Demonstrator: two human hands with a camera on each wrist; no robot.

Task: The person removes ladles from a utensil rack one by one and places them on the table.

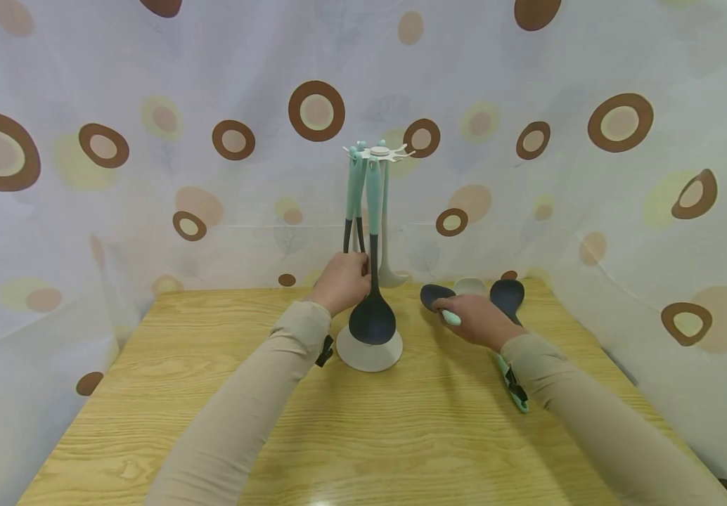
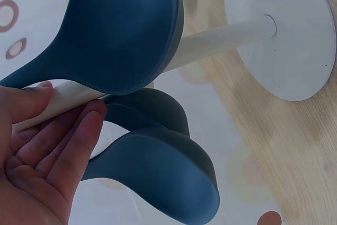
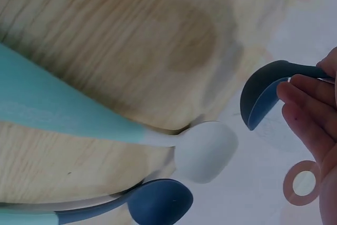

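My left hand (image 1: pixel 342 281) holds the white pole (image 2: pixel 226 39) of a utensil stand, thumb on one side and fingers on the other. On the stand hangs a dark ladle (image 1: pixel 372 320) with a mint handle, in front of the pole. Two more dark utensils with deep bowls (image 2: pixel 158 167) hang close by the left fingers. Behind to the right hangs a pale ladle (image 1: pixel 391 278). My right hand (image 1: pixel 474 320) grips a dark ladle (image 3: pixel 263 90) by its neck, raised over the table; the mint handle end (image 1: pixel 451 318) pokes out below the hand.
On the table (image 1: pixel 363 436), at the right, lie a pale flat-headed utensil (image 3: pixel 205 151) and a dark spoon (image 3: pixel 160 202), both mint-handled. The stand's round white base (image 1: pixel 370 358) sits mid-table, its hooked top (image 1: pixel 379 151) high above. A patterned curtain (image 1: pixel 262 56) encloses the back and sides.
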